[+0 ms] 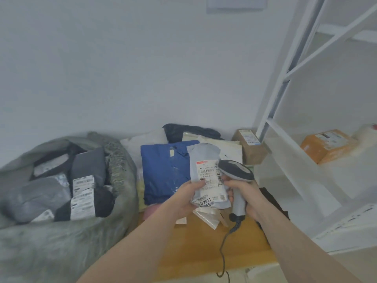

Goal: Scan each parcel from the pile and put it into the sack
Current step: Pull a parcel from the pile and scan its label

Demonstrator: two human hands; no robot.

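Grey parcel (208,176) sits pinched in our left hand (188,198) above the pile (167,170); our right hand (247,196) wraps the scanner (236,176). Risk: our thumb covers the label, so the scan may fail. Sack (61,231) lies left, nearly full; parcels may spill.

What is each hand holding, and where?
Left hand: pale grey plastic mailer parcel, by its lower left edge. Right hand: grey corded barcode scanner, by its handle.

On the white shipping label (208,176) of the pale grey plastic mailer parcel (206,160), "642 L714" is printed; lower down, "6-2611" can be read.
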